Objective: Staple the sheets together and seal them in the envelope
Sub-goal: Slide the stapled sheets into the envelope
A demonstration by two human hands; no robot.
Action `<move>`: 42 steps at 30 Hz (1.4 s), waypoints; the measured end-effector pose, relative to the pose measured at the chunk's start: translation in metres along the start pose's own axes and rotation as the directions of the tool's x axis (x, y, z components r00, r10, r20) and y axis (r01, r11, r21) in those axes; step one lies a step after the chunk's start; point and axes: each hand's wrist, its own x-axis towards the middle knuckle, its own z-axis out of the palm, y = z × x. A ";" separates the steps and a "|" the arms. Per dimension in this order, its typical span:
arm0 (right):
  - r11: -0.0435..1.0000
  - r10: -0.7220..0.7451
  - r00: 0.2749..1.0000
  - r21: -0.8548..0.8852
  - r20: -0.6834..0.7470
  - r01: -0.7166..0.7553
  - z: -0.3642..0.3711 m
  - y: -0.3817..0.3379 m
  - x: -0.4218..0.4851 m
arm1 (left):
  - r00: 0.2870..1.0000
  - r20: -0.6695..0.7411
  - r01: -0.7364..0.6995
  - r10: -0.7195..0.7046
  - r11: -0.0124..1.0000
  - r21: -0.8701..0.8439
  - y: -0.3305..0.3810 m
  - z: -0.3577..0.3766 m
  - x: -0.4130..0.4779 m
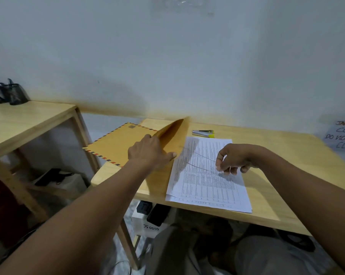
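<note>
From the head camera, looking down over a pale wooden table. Left hand clamped on a brown airmail envelope at its mouth end, thumb on top, flap raised toward the far wall. Envelope lifted and tilted, hanging out past the table's left edge, just left of the printed sheets. Sheets flat on the table near the front edge, long axis running near to far, with the far end leaning slightly left. Right hand over their right half, fingers curled down with the tips on the paper and creases running toward them. Impossible to tell whether pinching the top sheet or only pressing it. Silver stapler with a yellow tip lying just beyond the sheets' far edge, touched by neither hand. Whether already stapled, not visible. Probably at the loading step, with the open mouth turned right toward the paper and the envelope's length running left across the sheets' own axis. Likely needing a turn of one or the other before sliding in. Right hand the nearer one for feeding. Further off, dark pen holders on a second table at far left and a handwritten notice at far right.
</note>
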 end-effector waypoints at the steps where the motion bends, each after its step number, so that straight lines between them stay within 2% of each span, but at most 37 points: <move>1: 0.999 0.008 1.000 -0.037 -0.006 -0.008 0.000 0.000 -0.001 | 1.000 0.006 0.017 -0.017 1.000 -0.002 -0.001 0.000 0.001; 4: 0.990 0.005 1.000 -0.143 -0.028 -0.009 0.000 0.002 -0.001 | 0.999 -0.020 0.042 -0.042 0.999 -0.021 -0.004 0.000 0.004; 11: 0.975 -0.204 0.951 -0.133 -0.230 0.177 0.000 -0.006 0.035 | 0.997 -0.059 -0.056 0.057 0.998 0.031 -0.003 0.009 0.005; 14: 0.975 -0.169 0.902 -0.198 -0.398 0.095 0.002 -0.011 0.061 | 0.995 -0.054 -0.079 0.082 0.994 0.070 -0.001 0.016 0.005; 16: 0.964 -0.163 0.885 -0.261 -0.435 0.049 0.003 -0.017 0.076 | 0.994 -0.059 -0.085 0.090 0.992 0.092 -0.001 0.021 0.006; 19: 0.954 -0.172 0.897 -0.297 -0.408 0.048 0.000 -0.023 0.098 | 0.995 -0.057 -0.078 0.084 0.993 0.092 -0.004 0.029 0.009; 22: 0.949 -0.141 0.936 -0.313 -0.323 0.035 0.001 -0.022 0.112 | 0.996 -0.053 -0.070 0.074 0.995 0.078 -0.007 0.036 0.012; 26: 0.917 -0.136 0.932 -0.398 -0.337 -0.010 -0.001 -0.018 0.114 | 0.996 -0.054 -0.067 0.071 0.995 0.071 -0.007 0.038 0.013; 29: 0.896 -0.073 0.955 -0.439 -0.287 -0.063 -0.005 -0.010 0.106 | 0.997 -0.043 -0.060 0.063 0.996 0.058 -0.005 0.038 0.014; 37: 0.936 -0.075 0.954 -0.349 -0.291 -0.033 -0.004 0.016 0.078 | 0.997 -0.044 -0.065 0.068 0.996 0.060 0.007 0.037 0.005; 42: 0.989 0.052 0.951 -0.115 -0.305 -0.091 0.003 0.028 0.061 | 0.997 -0.048 -0.055 0.058 0.997 0.055 0.004 0.034 0.004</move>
